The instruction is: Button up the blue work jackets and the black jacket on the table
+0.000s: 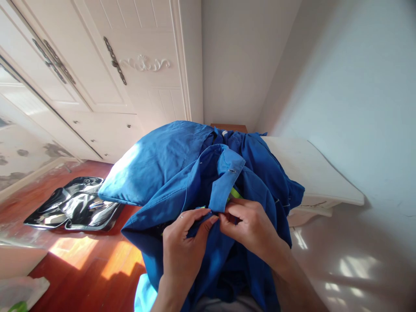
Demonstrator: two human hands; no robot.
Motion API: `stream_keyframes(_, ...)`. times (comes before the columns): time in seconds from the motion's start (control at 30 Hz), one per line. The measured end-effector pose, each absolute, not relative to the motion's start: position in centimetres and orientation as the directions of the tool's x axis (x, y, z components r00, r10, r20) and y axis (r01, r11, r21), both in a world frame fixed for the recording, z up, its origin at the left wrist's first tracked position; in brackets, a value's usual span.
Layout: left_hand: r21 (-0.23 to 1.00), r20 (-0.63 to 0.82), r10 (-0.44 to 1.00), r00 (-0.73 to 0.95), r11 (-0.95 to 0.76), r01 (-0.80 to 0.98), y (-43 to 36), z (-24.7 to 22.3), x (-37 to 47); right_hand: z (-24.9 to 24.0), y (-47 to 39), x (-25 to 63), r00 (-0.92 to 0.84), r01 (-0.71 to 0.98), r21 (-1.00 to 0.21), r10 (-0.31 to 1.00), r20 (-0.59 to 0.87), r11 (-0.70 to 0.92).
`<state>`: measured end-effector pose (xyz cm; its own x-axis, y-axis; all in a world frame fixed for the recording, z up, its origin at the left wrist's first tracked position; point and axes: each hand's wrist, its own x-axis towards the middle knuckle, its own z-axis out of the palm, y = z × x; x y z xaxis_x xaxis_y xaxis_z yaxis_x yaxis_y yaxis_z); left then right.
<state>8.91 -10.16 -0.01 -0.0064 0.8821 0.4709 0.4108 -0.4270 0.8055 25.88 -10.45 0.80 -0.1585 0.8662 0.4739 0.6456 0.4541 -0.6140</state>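
A blue jacket [169, 186] with a collar lies bunched before me over more blue cloth. Near its collar strip [224, 186], my left hand [186, 242] pinches the jacket's edge between thumb and forefinger. My right hand [251, 223] pinches the same edge just to the right, fingertips almost touching the left ones. What small part sits between the fingertips is hidden. A bit of yellow-green trim [235, 193] shows beside my right fingers. Further back, a blue padded piece [162, 151] bulges to the left, and more blue fabric [266, 156] is heaped to the right.
A white wardrobe [146, 95] with dark metal handles stands behind on the left. An open black suitcase [87, 208] lies on the reddish wood floor [107, 255]. A white, curved-edge table [318, 173] is against the wall at right. A plastic bag [26, 290] sits bottom left.
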Motion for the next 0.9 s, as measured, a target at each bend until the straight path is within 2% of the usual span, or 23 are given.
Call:
stream_keyframes(0.07,0.800,0.473,0.881,0.006,-0.432,0.417,-10.1,0.0,8.9,0.9,-10.4,25.9,-0.184,0.695,-0.537,0.840,0.509,0.478)
stream_keyframes(0.13,0.818,0.448,0.894,0.008,-0.413,0.402,-10.0,0.1,8.9,1.1,-10.3,26.1,-0.195,0.677,-0.552,0.842,0.504,0.487)
stream_keyframes(0.23,0.880,0.356,0.934,0.021,-0.343,0.330,-9.8,0.1,8.7,1.3,-10.4,26.6,-0.184,0.533,-0.736,0.906,0.381,0.417)
stream_keyframes(0.33,0.949,0.245,0.967,0.064,-0.253,0.187,-9.3,-0.2,8.7,0.8,-10.4,27.1,-0.170,0.286,-0.932,0.969,0.179,0.222)
stream_keyframes(0.43,0.981,0.185,0.980,0.075,-0.189,0.047,-8.8,-0.9,8.9,-0.5,-10.0,27.1,-0.152,0.012,-0.999,0.987,0.047,0.049)
stream_keyframes(0.53,0.987,0.160,0.986,0.038,-0.159,-0.028,-8.6,-1.7,9.3,-1.8,-9.4,26.5,-0.151,-0.227,-0.970,0.987,-0.051,-0.085)
stream_keyframes(0.63,0.985,0.158,0.987,-0.024,-0.160,-0.059,-8.5,-2.5,9.7,-2.4,-8.8,26.0,-0.176,-0.392,-0.897,0.974,-0.145,-0.204)
stream_keyframes(0.77,0.987,0.147,0.984,-0.098,-0.153,-0.052,-8.8,-2.7,10.3,-2.4,-8.6,25.9,-0.156,-0.466,-0.844,0.963,-0.218,-0.267)
stream_keyframes(0.9,0.988,0.153,0.981,-0.119,-0.151,0.032,-9.6,-2.2,10.4,-2.1,-8.7,26.0,-0.148,-0.465,-0.849,0.967,-0.206,-0.252)
